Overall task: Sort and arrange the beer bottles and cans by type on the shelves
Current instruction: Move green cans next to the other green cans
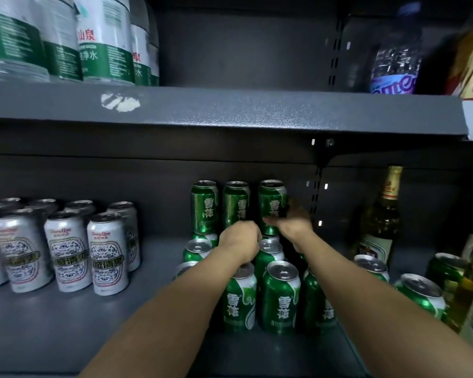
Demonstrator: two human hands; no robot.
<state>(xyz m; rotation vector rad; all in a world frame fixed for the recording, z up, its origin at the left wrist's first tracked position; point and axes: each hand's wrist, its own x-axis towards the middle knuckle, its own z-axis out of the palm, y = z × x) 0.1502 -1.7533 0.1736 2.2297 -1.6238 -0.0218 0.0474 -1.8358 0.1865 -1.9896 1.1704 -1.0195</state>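
Two bare forearms are reaching in from 6 o'clock over the lower shelf (pixel 66 323). Nearest, green cans (pixel 280 298) are standing upright in a tight cluster at the middle of the shelf, with more green cans lying off at 3 o'clock beside glass beer bottles (pixel 380 222). At 9 o'clock a group of silver cans (pixel 108 253) is standing apart from the green ones.

Further in, the left hand (pixel 241 241) is curling its fingers over the top of the cluster — whether it is holding a can I cannot tell. The right hand (pixel 292 218) is wrapping its fingers around the rightmost can (pixel 271 203) of three green cans sitting on top of others at the back, pressing against its lower half.

Farthest, at 12 o'clock, the upper shelf (pixel 230 110) is carrying large water bottles (pixel 104 39) at 11 o'clock and a blurred bottle at 1 o'clock.
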